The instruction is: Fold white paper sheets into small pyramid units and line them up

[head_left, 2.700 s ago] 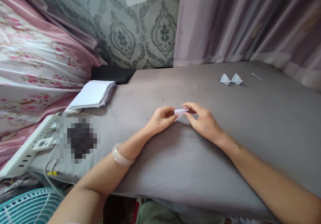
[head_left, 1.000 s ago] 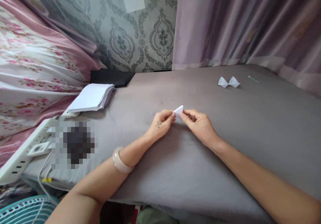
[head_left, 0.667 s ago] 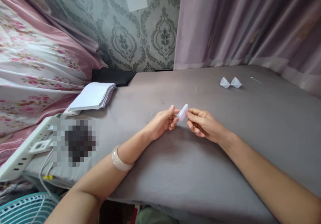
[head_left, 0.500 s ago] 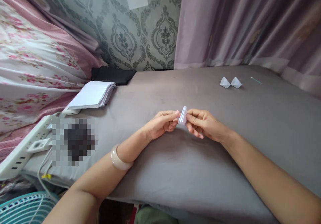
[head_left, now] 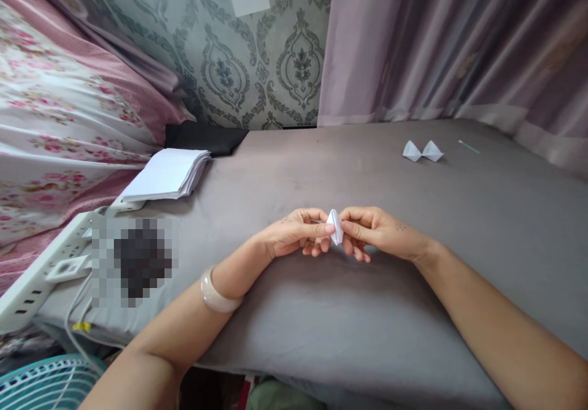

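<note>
Holding a small, pointed piece of folded white paper (head_left: 336,222) between both bare hands, right over a flat surface covered in grey cloth (head_left: 500,238). Pretty much upright, with a tip at the top and layered folds showing. Pinching it from one side with the left hand (head_left: 296,232), pressing the thumb onto the near face. Gripping the opposite edge with the right hand (head_left: 383,232) between thumb and index finger, keeping the lower fingers loosely curled. Wearing a pale, glossy, rounded bangle (head_left: 218,292) on the left forearm.

Further out to the right, can spot two small white folded-paper diamonds (head_left: 432,151), side by side; can't tell if touching at the corners. Just past those, see a thin pale-green stick with a white tip (head_left: 469,146).

Over on the left, got a thick stack of white paper (head_left: 163,174) in front of a flat black item (head_left: 206,137), no clue what. Nearer, see a long white power strip (head_left: 34,281) beside a dark pixelated patch (head_left: 142,257), too blocked out to identify. Down in the corner, got part of a teal fan guard (head_left: 48,385).
</note>
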### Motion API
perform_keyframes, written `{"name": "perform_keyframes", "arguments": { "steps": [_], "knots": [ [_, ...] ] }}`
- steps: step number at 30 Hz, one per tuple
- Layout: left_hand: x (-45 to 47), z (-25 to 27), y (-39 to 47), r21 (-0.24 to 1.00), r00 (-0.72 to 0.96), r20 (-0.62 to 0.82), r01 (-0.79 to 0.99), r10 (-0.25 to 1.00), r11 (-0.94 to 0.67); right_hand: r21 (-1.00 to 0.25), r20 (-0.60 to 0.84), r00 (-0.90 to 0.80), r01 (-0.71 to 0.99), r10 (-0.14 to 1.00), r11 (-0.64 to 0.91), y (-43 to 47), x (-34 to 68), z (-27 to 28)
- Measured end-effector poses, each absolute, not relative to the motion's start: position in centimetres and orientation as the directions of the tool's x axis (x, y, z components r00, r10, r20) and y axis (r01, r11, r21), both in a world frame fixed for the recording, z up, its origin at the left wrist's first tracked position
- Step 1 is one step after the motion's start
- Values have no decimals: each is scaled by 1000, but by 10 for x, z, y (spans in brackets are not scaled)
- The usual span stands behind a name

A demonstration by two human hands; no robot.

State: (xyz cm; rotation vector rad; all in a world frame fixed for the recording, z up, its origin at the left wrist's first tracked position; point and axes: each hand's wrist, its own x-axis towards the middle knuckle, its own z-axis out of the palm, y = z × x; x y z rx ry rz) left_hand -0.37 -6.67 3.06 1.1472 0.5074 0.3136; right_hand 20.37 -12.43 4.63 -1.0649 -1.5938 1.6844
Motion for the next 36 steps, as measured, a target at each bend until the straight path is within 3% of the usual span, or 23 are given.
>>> {"name": "perform_keyframes", "arguments": {
  "steps": [4,8,15,19,26,36],
  "knots": [
    [-1,26,-64,963,760,-209,50,616,265,-972,-158,-422,227,893,-65,-120,204,42],
    [3,20,-62,995,723,-56,-13,689,94,-941,-104,-265,338,959,-8,-115,202,32],
    [3,18,-60,986,636,129,-161,761,-33,-885,276,-71,371,959,282,-115,192,22],
    [6,16,-61,972,543,196,-217,817,-88,-865,392,-19,333,920,375,-118,187,23],
    [12,17,-69,948,428,246,-292,870,-124,-874,426,100,301,899,381,-121,181,24],
    [15,22,-76,941,359,251,-309,899,-139,-940,327,195,169,925,297,-118,178,23]
  ]
}}
